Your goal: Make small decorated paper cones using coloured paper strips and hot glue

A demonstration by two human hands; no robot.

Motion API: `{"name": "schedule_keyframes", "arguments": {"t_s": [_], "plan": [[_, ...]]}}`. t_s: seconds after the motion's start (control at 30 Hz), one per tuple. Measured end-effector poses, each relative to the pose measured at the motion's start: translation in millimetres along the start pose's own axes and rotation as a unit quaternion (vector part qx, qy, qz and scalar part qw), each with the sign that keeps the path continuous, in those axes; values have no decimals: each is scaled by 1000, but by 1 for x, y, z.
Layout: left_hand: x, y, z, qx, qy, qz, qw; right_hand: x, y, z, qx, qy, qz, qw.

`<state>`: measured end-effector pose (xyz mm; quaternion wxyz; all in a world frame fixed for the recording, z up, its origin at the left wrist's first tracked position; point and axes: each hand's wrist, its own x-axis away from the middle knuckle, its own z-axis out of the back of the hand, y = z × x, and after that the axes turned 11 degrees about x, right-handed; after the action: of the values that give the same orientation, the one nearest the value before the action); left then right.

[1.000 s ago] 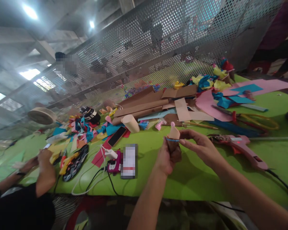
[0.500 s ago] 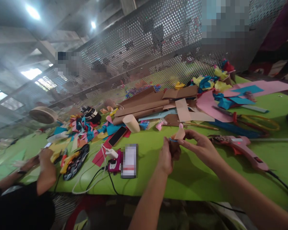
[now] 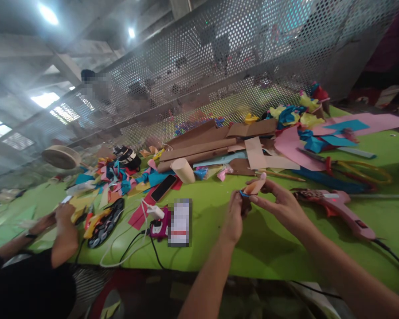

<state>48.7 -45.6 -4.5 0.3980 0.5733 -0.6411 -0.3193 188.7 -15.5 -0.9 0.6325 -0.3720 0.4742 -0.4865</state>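
My left hand (image 3: pixel 234 217) is closed around the brown lower part of a small paper cone figure (image 3: pixel 252 188), held above the green table (image 3: pixel 272 248). The figure has a tan cone top with a pink tip and a thin blue band at its base. My right hand (image 3: pixel 279 201) pinches the tan cone from the right with thumb and fingers, and the cone leans toward the right. A pink glue gun (image 3: pixel 335 204) lies on the table just right of my right hand.
Brown card sheets (image 3: pixel 206 144), pink paper (image 3: pixel 287 144), scissors with yellow handles (image 3: pixel 355 170), a paper roll (image 3: pixel 182 170), a phone (image 3: pixel 162 188) and coloured scraps (image 3: pixel 116 179) litter the table's back. A person in black (image 3: pixel 29 279) works at the left. A perforated metal screen (image 3: pixel 219 71) stands behind.
The cone top has tilted from upright over to the right between my hands. Both hands stayed in about the same place.
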Motion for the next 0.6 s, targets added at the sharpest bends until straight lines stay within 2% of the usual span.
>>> {"name": "schedule_keyframes", "arguments": {"t_s": [0.27,0.4,0.6], "plan": [[2,-2,-2,-5,-5,-37,999,0,-2,-1,-5,12,21,1000],[3,-3,-1,-3,-9,-24,1000,0,-2,-1,-6,4,2,1000],[1,-9,1,15,-29,-43,999,0,-4,-1,-25,13,-8,1000]]}}
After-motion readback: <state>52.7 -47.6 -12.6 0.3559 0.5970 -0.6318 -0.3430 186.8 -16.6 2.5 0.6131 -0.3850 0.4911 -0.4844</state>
